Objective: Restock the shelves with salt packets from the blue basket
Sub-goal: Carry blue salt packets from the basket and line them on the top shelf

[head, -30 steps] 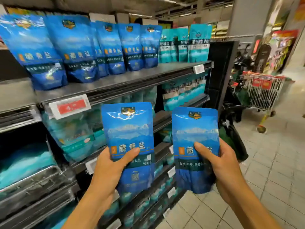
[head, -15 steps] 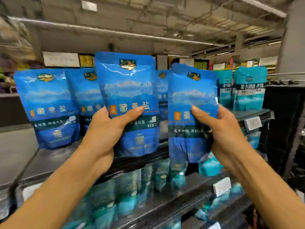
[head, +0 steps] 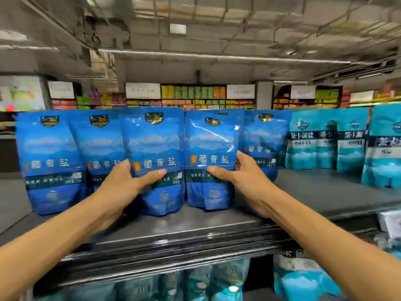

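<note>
Left hand [head: 121, 187]: clamped on a blue salt packet [head: 156, 157], thumb across the front, fingers curled behind the left edge.
Right hand [head: 243, 177]: clamped on a second blue packet [head: 210, 157], thumb on the front, fingers wrapped round the right edge.
Held packets: upright, side by side, edges just touching, bottoms resting on or just above the top shelf [head: 217, 224]; cannot tell which.
Row already standing: matching blue packets [head: 50, 157] to the left and one [head: 264, 144] behind to the right; teal packets [head: 325, 144] further right on the same shelf.
Blue basket: out of view.
Progress: judged mid-task; these two packets brought to the shelf front but not yet released. Bare shelf surface visible right of the blue row, so room for more.
Left to do: likely settle both packets upright, let go, return to the basket for more; remaining count unknown.
Lower shelves: teal packets [head: 303, 281] below, blurred.
</note>
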Tool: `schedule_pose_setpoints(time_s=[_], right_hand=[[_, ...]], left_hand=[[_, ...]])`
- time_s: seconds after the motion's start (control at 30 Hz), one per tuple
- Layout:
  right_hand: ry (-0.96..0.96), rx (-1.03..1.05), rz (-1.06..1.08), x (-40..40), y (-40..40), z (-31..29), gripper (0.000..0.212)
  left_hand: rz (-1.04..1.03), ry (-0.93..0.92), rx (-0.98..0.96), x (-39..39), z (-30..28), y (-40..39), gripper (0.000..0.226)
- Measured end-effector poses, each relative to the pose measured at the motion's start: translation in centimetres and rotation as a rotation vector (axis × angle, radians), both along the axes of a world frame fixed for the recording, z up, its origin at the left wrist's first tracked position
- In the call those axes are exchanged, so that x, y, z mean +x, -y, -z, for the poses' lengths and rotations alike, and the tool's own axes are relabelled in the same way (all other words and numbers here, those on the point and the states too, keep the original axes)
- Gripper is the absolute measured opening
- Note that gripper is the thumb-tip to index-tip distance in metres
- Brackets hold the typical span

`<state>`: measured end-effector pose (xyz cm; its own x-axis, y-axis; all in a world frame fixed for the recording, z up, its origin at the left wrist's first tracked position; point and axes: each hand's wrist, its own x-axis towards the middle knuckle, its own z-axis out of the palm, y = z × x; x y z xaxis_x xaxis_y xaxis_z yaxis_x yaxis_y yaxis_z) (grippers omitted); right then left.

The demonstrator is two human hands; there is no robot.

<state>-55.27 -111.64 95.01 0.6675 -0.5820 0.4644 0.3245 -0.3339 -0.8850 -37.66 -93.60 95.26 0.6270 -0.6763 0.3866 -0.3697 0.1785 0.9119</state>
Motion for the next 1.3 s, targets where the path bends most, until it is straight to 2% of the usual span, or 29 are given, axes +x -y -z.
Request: schedule_pose_setpoints(time_s=[0.07, 0.13, 0.2, 0.3, 0.43, 0.47, 0.57, 0.63, 0.9, 1.1, 1.3], right_hand=[[-0.102, -0.081, -0.081, -0.7, 1.1, 0.2, 0.034], [-0.182, -0.157, -0.118, -1.1, 1.7, 0.2, 0.032], [-0.21, -0.213, -0.132, -1.4, 2.1, 0.1, 0.029], [-0.218, -0.288, -0.122, -1.2, 2.2, -0.1, 0.03], [-0.208, -0.332, -0.081, -0.1, 2.3, -0.2, 0.036], [-0.207, -0.331, -0.079, 0.1, 2.4, -0.2, 0.034], [-0.195, -0.355, -0.068, 0.6, 2.4, 0.0, 0.029], [-0.184, -0.368, -0.065, 0.9, 2.5, 0.2, 0.029], [-0.222, -0.361, 0.001, 3.2, 2.3, 0.4, 0.029], [-0.309, -0.48, 0.164, 4.4, 2.1, 0.4, 0.037], [-0.388, -0.633, 0.301, 4.5, 1.1, 0.3, 0.027]], left_hand=[[-0.018, 0.184, 0.119, -0.2, 0.1, -1.0, 0.021], [-0.043, 0.305, 0.186, -0.6, 0.3, -1.8, 0.03], [-0.176, 0.416, 0.243, -0.7, 0.5, -2.0, 0.044], [-0.382, 0.526, 0.385, -0.7, -0.1, -2.2, 0.045], [-0.425, 0.577, 0.598, 0.2, -1.6, -2.4, 0.093], [-0.428, 0.597, 0.629, 0.6, -1.7, -2.5, 0.094], [-0.454, 0.705, 0.668, 1.3, -1.8, -2.5, 0.073], [-0.466, 0.763, 0.662, 1.6, -1.8, -2.4, 0.066], [-0.394, 0.711, 0.725, 2.4, -2.8, -1.8, 0.057], [-0.523, 0.914, 0.766, 3.0, -3.0, -1.8, 0.066], [-0.618, 1.019, 0.71, 3.2, -2.6, -2.5, 0.072]])
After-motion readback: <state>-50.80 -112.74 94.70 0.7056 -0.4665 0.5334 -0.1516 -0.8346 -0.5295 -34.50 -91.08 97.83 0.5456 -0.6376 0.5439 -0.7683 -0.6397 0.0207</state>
